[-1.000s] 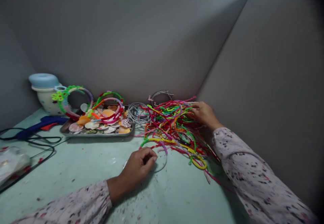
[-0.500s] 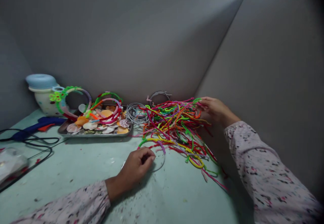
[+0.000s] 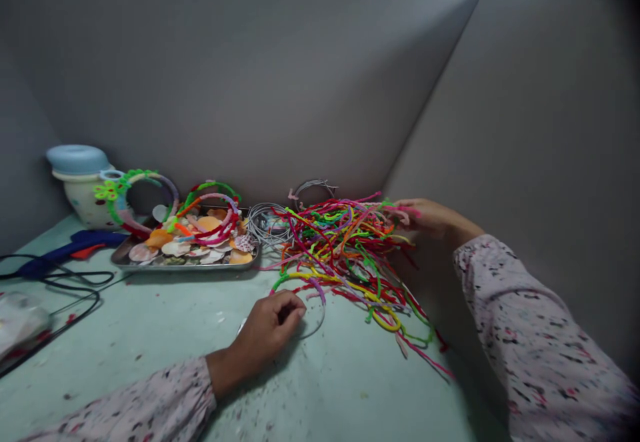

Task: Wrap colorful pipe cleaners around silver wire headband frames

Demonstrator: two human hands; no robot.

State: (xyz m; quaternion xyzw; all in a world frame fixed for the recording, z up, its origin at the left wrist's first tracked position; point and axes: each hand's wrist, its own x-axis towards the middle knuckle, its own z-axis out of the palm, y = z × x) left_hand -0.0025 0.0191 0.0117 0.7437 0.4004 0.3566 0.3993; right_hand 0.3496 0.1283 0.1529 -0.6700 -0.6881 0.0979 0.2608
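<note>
A tangled pile of coloured pipe cleaners (image 3: 345,249) lies on the pale green table (image 3: 165,335) by the right wall. My right hand (image 3: 430,219) is at the pile's far right edge, fingers pinched on a pink pipe cleaner (image 3: 403,211). My left hand (image 3: 273,325) rests on the table in front of the pile, fingers curled round a thin bare wire hoop (image 3: 313,325).
A metal tray (image 3: 187,262) holds shells and wrapped hoops (image 3: 210,212). Bare wire rings (image 3: 267,222) lie beside it. A pale jar with a blue lid (image 3: 83,185), a blue glue gun (image 3: 65,249) with black cable (image 3: 60,289), and a plastic bag (image 3: 17,322) sit at left. Grey walls close in behind and right.
My right hand has drawn rightward from on top of the pile to its edge, pulling a pink pipe cleaner with it. My left hand has stayed put.
</note>
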